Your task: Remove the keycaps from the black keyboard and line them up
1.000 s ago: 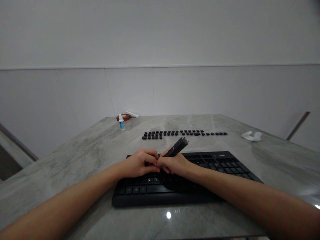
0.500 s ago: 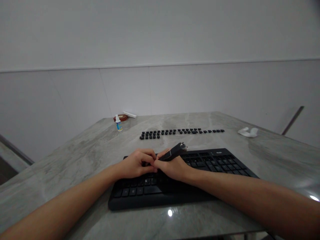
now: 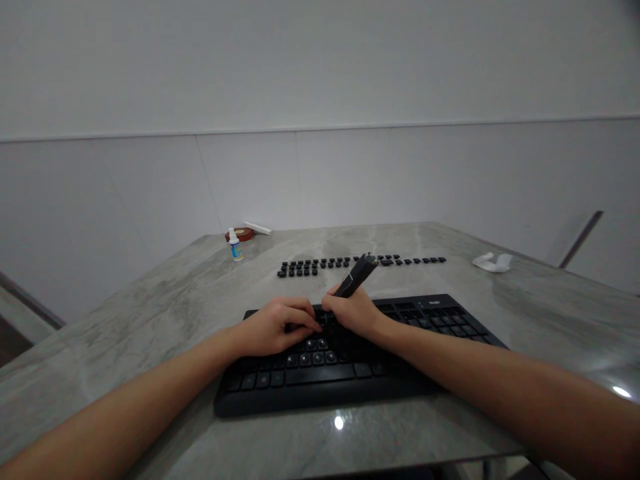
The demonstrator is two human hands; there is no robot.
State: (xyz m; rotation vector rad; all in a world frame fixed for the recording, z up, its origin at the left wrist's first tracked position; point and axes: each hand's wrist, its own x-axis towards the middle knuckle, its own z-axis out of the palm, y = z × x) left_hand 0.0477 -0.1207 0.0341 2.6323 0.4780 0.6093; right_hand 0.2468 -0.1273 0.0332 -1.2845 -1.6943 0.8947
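Observation:
A black keyboard (image 3: 320, 390) lies on the grey marbled table, with rows of small bare key mounts (image 3: 318, 359) showing where keycaps are off. My right hand (image 3: 357, 312), above its middle, is closed around a thick black tool handle (image 3: 358, 273) with a metal end. The handle leans up to the right, and its working end is hidden at the keys. My left hand (image 3: 280, 325) rests on the keyboard's left part. Its bent fingertips are slightly apart beside the right hand, touching the key area, with nothing visible between them.
Several loose black keycaps (image 3: 299, 272) stand in rows behind the keyboard. A small white spray bottle (image 3: 235, 245) is at the back left, near a reddish-brown object (image 3: 240, 235) and a white flat piece (image 3: 257, 228). Crumpled white tissue (image 3: 493, 263) lies at the right.
My right hand has risen and moved slightly right, tilting the tool more upright. The left fingertips have come apart from it, so more bare key mounts show.

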